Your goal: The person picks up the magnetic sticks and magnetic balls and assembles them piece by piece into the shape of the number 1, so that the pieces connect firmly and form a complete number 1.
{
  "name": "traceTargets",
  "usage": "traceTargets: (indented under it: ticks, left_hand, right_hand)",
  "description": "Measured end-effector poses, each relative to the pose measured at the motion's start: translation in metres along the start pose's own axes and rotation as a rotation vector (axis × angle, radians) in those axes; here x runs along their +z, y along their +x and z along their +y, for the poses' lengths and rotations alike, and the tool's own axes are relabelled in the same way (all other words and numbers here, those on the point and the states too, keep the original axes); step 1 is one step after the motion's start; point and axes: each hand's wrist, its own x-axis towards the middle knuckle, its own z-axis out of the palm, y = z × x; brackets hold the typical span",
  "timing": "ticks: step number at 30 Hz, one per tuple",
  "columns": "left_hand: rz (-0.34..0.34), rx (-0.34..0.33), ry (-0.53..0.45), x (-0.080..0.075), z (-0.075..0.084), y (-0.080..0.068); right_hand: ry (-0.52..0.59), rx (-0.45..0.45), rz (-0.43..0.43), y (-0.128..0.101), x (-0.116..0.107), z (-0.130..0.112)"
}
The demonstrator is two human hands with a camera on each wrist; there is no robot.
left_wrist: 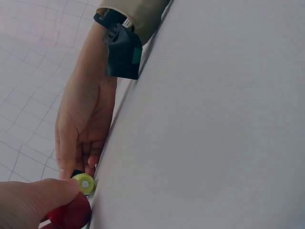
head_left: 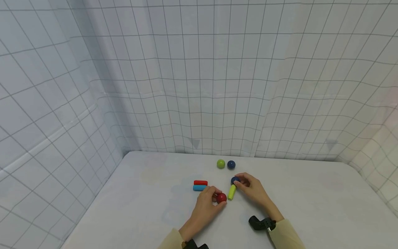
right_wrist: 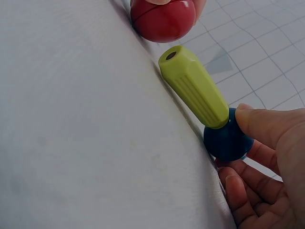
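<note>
Between the thumb and fingers of my left hand (head_left: 205,204) is a red ball (head_left: 221,198), low over the white table. My right hand (head_left: 252,189) pinches a dark blue ball (head_left: 235,180) by its sides. A yellow-green stick (head_left: 231,192) meets the blue ball at one end; in the right wrist view this stick (right_wrist: 195,88) shows ribbed sides and a hole in its free end. That end points toward the red ball (right_wrist: 164,20), with a small gap between them. Whether the stick is joined to the blue ball or only touches it, I cannot tell.
A red stick (head_left: 200,182) and a blue stick (head_left: 199,188) lie side by side, left of the hands. Farther back sit a green ball (head_left: 220,164) and another dark blue ball (head_left: 231,165). Grid-patterned white curtains (head_left: 202,86) stand behind the table (head_left: 140,200).
</note>
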Motion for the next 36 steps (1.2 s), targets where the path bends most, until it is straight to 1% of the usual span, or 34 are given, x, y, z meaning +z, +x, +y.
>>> traceTargets:
  ticks: [8,14,23,30,36]
  left_hand:
    - [0.017,0.014,-0.039,0.0042,-0.0021,-0.0030]
    - [-0.002,0.006,-0.064,0.0071,-0.0002,-0.0040]
    - [0.006,0.016,-0.056,0.0071,0.0012,-0.0045]
    - [-0.007,-0.011,-0.047,0.0067,0.0019,-0.0039]
    - [-0.011,-0.009,-0.053,0.0061,0.0029,-0.0046]
  right_hand:
    - [-0.003,0.002,0.007,0.0003,0.0009,-0.0001]
    - [-0.005,0.023,0.009,0.0012,0.0021,0.0009]
    - [-0.004,0.022,0.006,0.0013,0.0011,-0.0004]
    - [0.003,0.028,0.002,0.0016,0.0010,-0.0001]
    - [0.006,0.033,0.000,0.0010,0.0010,-0.0005]
